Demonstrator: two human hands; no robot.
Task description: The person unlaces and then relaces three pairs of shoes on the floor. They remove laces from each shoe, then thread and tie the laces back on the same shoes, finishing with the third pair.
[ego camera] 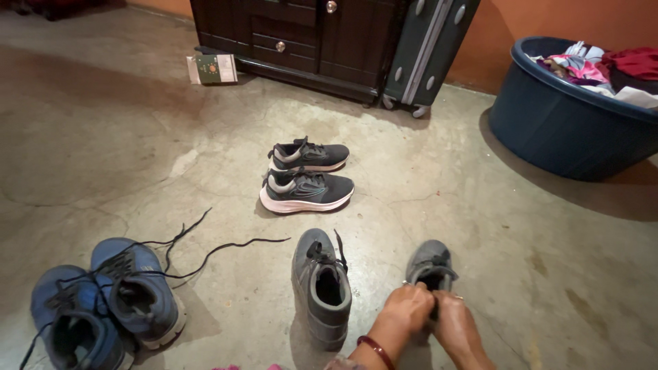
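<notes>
At the far left of the cracked concrete floor (103, 137), a pair of blue lace-up sneakers (103, 305) is seen lying side by side, openings toward the camera, toes pointing up and slightly right in the view; the lower edge of the nearer one is cut off by the frame. Their loose black laces (205, 250) are trailed across the floor to the right. Farther back, near the middle, a pair of dark grey running shoes with white soles (306, 177) is set one behind the other, long axes running left to right, toes to the right.

In the foreground a grey high-top shoe (322, 288) is stood alone, its long axis running away from the camera and its toe pointing away. Just to its right, a second grey high-top shoe (430, 267) is held at its collar, its toe also pointing away; its heel and much of its opening are hidden behind the hands.

The left hand (409, 308), with a red bangle (375, 351) at the wrist, is curled with fingers pinched on the near rim of this shoe. The right hand (456, 325) is placed beside it, touching it, fingers likewise closed on the rim; the fingertips themselves are hard to make out. Both forearms are cut off at the bottom edge.

At the right, a round dark blue plastic tub (569, 130) of mixed clothes is partly cut off.
</notes>
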